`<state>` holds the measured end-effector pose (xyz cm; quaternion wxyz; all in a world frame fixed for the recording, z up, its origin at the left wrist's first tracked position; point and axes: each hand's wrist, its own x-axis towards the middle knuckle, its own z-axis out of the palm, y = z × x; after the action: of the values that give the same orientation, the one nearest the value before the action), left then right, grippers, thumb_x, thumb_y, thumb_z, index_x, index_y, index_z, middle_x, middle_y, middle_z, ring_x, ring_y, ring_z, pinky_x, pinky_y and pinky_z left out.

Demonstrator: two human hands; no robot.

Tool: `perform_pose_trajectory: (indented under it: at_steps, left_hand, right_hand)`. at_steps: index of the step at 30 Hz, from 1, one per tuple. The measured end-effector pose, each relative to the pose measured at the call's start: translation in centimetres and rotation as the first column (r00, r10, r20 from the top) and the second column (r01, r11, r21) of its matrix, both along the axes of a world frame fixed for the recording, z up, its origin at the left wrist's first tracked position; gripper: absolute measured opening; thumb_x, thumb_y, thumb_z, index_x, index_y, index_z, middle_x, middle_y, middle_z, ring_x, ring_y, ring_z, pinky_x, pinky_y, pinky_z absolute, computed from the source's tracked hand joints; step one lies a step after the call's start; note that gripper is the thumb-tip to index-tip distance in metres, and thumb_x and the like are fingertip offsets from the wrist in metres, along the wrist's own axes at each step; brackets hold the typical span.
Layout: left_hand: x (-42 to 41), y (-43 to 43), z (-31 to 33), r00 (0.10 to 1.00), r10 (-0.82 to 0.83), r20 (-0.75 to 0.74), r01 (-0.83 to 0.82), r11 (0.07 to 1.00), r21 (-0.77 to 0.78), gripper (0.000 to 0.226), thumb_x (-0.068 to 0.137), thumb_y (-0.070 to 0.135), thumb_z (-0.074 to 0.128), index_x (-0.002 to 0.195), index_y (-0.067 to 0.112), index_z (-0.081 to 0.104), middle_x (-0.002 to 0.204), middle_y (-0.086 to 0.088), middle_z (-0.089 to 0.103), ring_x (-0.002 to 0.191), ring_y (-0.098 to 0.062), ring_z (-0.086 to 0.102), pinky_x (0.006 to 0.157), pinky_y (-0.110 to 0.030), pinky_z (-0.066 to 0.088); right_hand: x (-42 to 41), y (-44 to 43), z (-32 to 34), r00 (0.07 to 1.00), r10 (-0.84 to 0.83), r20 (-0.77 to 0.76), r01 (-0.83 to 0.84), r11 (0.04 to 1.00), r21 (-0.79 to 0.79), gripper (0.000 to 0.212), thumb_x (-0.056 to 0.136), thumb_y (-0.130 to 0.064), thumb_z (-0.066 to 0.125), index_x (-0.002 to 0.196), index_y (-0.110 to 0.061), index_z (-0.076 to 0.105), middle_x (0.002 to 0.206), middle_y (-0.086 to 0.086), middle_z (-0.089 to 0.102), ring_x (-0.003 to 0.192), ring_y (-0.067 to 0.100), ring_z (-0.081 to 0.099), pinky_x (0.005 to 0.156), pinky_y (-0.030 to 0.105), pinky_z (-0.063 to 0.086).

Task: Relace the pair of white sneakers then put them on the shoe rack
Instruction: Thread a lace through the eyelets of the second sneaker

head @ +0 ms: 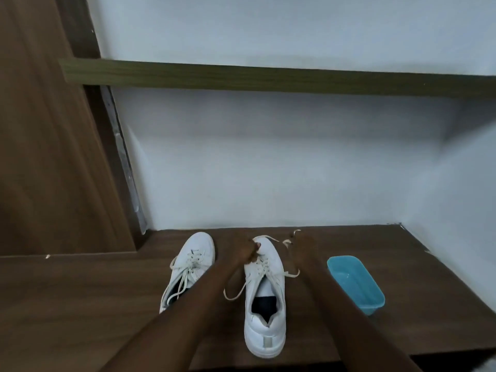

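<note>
Two white sneakers stand toes-away on a dark wooden surface (80, 304). The left sneaker (192, 264) has its cream laces threaded and lying loose. The right sneaker (264, 302) is in front of me with its lace (236, 291) partly threaded, loose ends trailing to both sides. My left hand (245, 251) pinches a lace loop over the shoe's toe. My right hand (302, 247) grips the other lace end just right of the toe, with a bit of lace sticking out above the fingers.
A light blue plastic tub (355, 284) sits to the right of the right sneaker. A white wall rises behind, crossed by a wooden shelf edge (268, 76). A brown wooden panel (48, 157) stands at the left.
</note>
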<state>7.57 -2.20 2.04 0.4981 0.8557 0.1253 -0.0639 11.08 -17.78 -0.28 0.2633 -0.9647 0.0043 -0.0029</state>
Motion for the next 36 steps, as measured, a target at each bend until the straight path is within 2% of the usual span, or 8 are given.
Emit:
perform_pose_trajectory:
  at_steps: [3, 6, 10, 15, 19, 27, 31, 36]
  left_hand:
    - [-2.1, 0.3, -2.8, 0.999, -0.011, -0.042, 0.014, 0.997, 0.079, 0.034, 0.091, 0.007, 0.057, 0.058, 0.009, 0.046, 0.052, -0.004, 0.049, 0.034, -0.003, 0.046, 0.044, -0.024, 0.044]
    - [-3.6, 0.3, -5.1, 0.999, -0.038, -0.016, 0.041, 0.918, 0.395, 0.016, 0.091, 0.023, 0.052, 0.092, 0.010, 0.061, 0.091, -0.007, 0.064, 0.082, -0.017, 0.063, 0.073, -0.030, 0.046]
    - [-4.7, -0.6, -6.9, 0.991, -0.137, -0.002, 0.109, 0.780, 0.616, 0.036, 0.097, 0.031, 0.037, 0.119, 0.008, 0.055, 0.123, -0.008, 0.059, 0.117, -0.026, 0.053, 0.097, -0.034, 0.038]
    - [-4.6, -1.3, -7.3, 0.991, 0.068, 0.114, -0.079, 0.992, 0.096, 0.030, 0.086, 0.035, 0.054, 0.076, 0.007, 0.062, 0.077, -0.006, 0.064, 0.088, -0.027, 0.063, 0.079, -0.036, 0.045]
    - [-3.8, -1.1, -9.0, 0.956, 0.295, -0.001, -0.261, 0.844, -0.469, 0.011, 0.074, 0.026, 0.073, 0.068, 0.017, 0.073, 0.085, -0.007, 0.073, 0.089, -0.028, 0.068, 0.089, -0.051, 0.052]
    - [-3.2, -1.5, -10.8, 0.901, 0.433, -0.032, -0.399, 0.798, -0.452, 0.025, 0.077, 0.033, 0.073, 0.058, 0.017, 0.067, 0.066, -0.004, 0.068, 0.068, -0.025, 0.063, 0.078, -0.047, 0.056]
    - [-3.3, -2.4, -9.8, 0.873, 0.488, 0.009, -0.432, 0.780, -0.453, 0.036, 0.086, 0.021, 0.067, 0.053, 0.014, 0.054, 0.055, 0.000, 0.053, 0.057, -0.017, 0.046, 0.064, -0.036, 0.041]
    - [-3.4, -2.4, -8.6, 0.887, 0.413, 0.206, -0.347, 0.892, -0.291, 0.019, 0.083, 0.025, 0.070, 0.077, 0.007, 0.069, 0.077, -0.004, 0.070, 0.077, -0.018, 0.064, 0.075, -0.031, 0.049]
  right_hand:
    - [-2.0, -0.1, -0.8, 0.989, -0.107, -0.103, 0.111, 0.993, 0.034, 0.025, 0.096, -0.024, 0.048, 0.117, -0.015, 0.057, 0.124, 0.011, 0.060, 0.111, 0.023, 0.057, 0.093, 0.030, 0.042]
    - [-4.0, 0.2, -1.5, 0.966, -0.125, -0.228, 0.154, 0.982, 0.113, 0.027, 0.097, -0.037, 0.047, 0.117, -0.022, 0.058, 0.112, 0.011, 0.061, 0.106, 0.025, 0.058, 0.084, 0.031, 0.040]
    - [-3.5, 1.3, -5.9, 0.914, -0.087, -0.397, 0.306, 0.789, 0.533, 0.041, 0.079, -0.058, 0.059, 0.063, -0.026, 0.039, 0.061, -0.001, 0.045, 0.052, 0.014, 0.042, 0.051, 0.028, 0.036]
    - [-4.6, 2.1, -4.9, 0.883, -0.010, -0.469, 0.434, 0.398, 0.808, 0.028, 0.090, -0.013, 0.062, 0.065, -0.012, 0.050, 0.046, -0.003, 0.043, 0.036, 0.005, 0.036, 0.038, 0.017, 0.031]
    - [-4.8, 2.2, -5.4, 0.912, -0.043, -0.409, 0.399, 0.334, 0.854, 0.010, 0.087, -0.005, 0.065, 0.079, -0.003, 0.059, 0.054, 0.003, 0.058, 0.047, 0.010, 0.052, 0.048, 0.022, 0.044]
    - [-4.4, 1.8, -5.3, 0.842, -0.086, -0.533, 0.535, 0.270, 0.801, 0.021, 0.098, 0.000, 0.043, 0.082, -0.004, 0.055, 0.036, 0.000, 0.052, 0.030, 0.005, 0.045, 0.037, 0.015, 0.036]
    - [-4.6, 1.8, -5.2, 0.801, -0.077, -0.593, 0.598, 0.132, 0.791, 0.026, 0.098, 0.002, 0.041, 0.117, 0.014, 0.055, 0.029, 0.001, 0.048, 0.025, 0.007, 0.043, 0.031, 0.014, 0.036]
    - [-4.7, 1.6, -4.8, 0.867, -0.112, -0.486, 0.496, 0.101, 0.862, 0.015, 0.088, 0.004, 0.058, 0.073, 0.002, 0.059, 0.039, 0.003, 0.055, 0.032, 0.006, 0.051, 0.037, 0.014, 0.043]
